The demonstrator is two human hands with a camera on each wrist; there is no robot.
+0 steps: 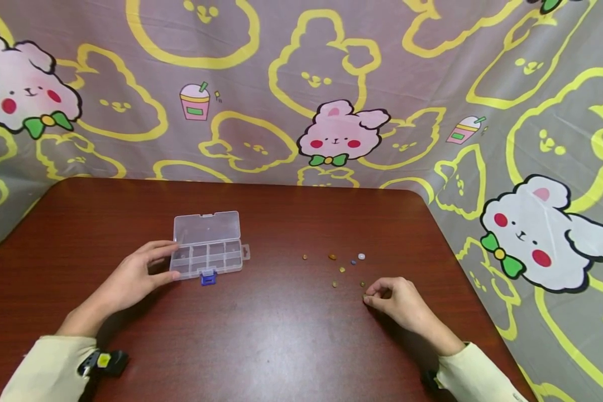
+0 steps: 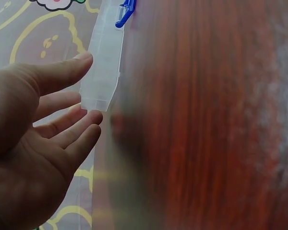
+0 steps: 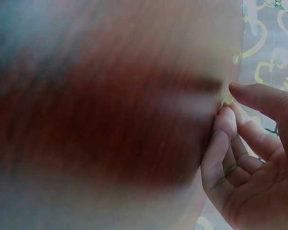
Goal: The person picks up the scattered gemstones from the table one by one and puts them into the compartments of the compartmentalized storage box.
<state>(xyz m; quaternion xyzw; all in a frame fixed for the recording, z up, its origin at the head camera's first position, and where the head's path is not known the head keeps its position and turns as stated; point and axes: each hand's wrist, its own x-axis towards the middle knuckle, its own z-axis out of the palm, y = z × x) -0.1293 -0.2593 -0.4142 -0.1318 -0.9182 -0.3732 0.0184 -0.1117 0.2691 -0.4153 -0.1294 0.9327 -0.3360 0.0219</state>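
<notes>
A clear plastic compartment box stands on the table with its lid raised and a blue latch at the front. My left hand holds the box's left end between thumb and fingers. In the left wrist view, the thumb lies against the wall of the box. At the right, my right hand pinches a tiny yellow-green bead between thumb and forefinger, low over the table. Just beyond those fingertips lies a green bead.
More small beads lie scattered on the table: an amber one, a white one, a blue one and several yellowish or brown ones. A patterned curtain hangs behind and beside the brown table.
</notes>
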